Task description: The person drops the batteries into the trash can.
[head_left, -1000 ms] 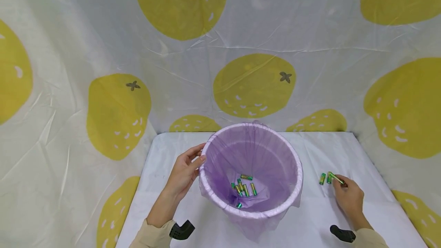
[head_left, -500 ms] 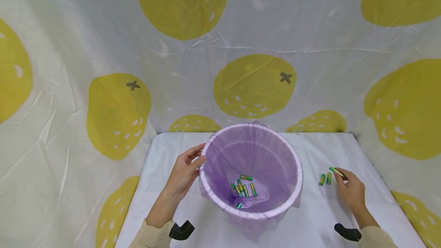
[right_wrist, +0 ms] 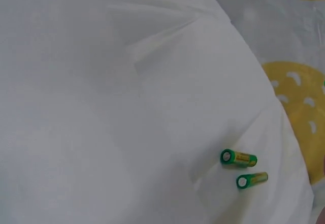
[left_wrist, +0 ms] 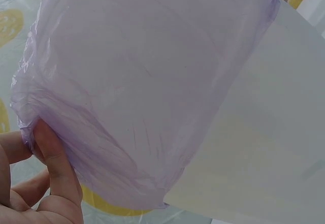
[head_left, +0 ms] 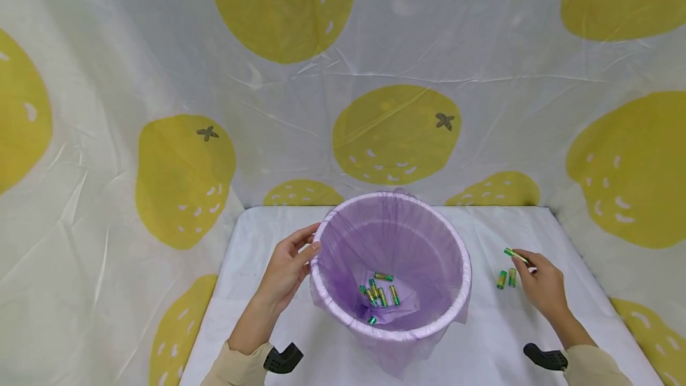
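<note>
The right hand (head_left: 541,288) pinches a small green-and-gold cylindrical battery (head_left: 515,255) at its fingertips, lifted off the white table (head_left: 482,344) to the right of the round bin lined with a thin purple plastic bag (head_left: 391,267). Two more green batteries (head_left: 505,279) lie side by side on the cloth just below it — close together. The left hand (head_left: 286,270) grips the bin's left rim, thumb pressed on the liner. A cluster of batteries (head_left: 379,293) rests at the bin's bottom.
</note>
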`<state>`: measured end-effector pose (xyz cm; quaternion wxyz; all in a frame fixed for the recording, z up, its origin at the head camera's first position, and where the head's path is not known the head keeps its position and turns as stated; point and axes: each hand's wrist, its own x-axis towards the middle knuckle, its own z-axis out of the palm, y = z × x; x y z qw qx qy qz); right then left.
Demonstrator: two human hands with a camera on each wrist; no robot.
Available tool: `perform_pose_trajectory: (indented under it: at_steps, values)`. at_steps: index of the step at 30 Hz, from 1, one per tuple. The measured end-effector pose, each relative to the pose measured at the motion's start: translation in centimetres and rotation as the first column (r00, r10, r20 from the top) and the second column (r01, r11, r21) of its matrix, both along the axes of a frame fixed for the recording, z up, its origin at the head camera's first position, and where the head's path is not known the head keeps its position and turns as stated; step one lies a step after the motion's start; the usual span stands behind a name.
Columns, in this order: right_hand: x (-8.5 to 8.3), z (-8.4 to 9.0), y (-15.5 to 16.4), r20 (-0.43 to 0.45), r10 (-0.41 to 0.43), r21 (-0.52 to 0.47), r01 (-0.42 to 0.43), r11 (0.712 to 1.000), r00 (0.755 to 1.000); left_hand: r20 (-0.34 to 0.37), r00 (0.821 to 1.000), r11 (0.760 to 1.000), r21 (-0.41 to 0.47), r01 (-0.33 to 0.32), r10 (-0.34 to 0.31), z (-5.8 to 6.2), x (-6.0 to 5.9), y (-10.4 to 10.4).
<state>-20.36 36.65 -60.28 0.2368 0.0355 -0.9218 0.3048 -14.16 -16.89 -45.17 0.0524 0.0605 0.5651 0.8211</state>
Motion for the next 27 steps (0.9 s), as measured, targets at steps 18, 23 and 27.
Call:
perform_pose_trajectory:
  at_steps: [18, 23, 27]
  values:
    - [-1.7, 6.2, -2.7, -0.123, 0.186, -0.017, -0.189, 0.982, 0.975, -0.005, 1.0, 1.0, -0.003, 0.006, -0.006, 0.1, 0.1, 0.0]
    - [-2.3, 8.7, -3.9, -0.172, 0.252, -0.009, -0.257, 0.966, 0.952, -0.007, 1.0, 1.0, -0.009, 0.007, -0.007, 0.1, 0.1, 0.0]
    - [-2.7, 10.3, -4.8, -0.188, 0.307, 0.002, -0.312, 0.95, 0.933, -0.008, 1.0, 1.0, -0.012, 0.003, -0.004, 0.1, 0.1, 0.0]
